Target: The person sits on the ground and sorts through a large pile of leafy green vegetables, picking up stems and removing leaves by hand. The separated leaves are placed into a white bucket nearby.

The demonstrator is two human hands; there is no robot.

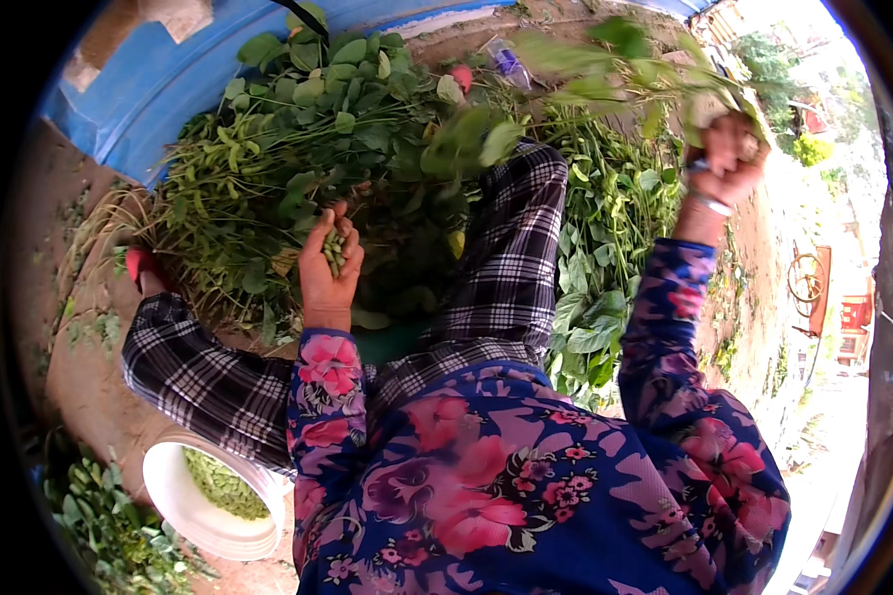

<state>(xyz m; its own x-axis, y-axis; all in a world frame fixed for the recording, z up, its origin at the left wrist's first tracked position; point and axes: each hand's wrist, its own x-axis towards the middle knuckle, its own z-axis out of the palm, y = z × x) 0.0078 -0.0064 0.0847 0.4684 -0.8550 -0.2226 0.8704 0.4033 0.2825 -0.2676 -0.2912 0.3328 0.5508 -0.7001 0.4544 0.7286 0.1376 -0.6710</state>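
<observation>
Several green bean pods [334,251] lie in the palm of my left hand [330,260], its fingers curled around them. Out to the upper right, my right hand [725,156] grips a leafy bean plant [603,74] by its stem end. That plant is blurred, its leaves stretching left across the view. Beyond my left hand spreads a large heap of cut bean plants [223,160] with pods on the stems. A white bucket [175,491] beside my left thigh holds picked green pods [223,483].
More pod-bearing plants [610,223] lie right of my right leg. A leafy pile [97,513] is at lower left. A blue sheet [164,82] edges the heap at the back. A plastic bottle [507,63] with a purple label lies on the dirt ground near the top.
</observation>
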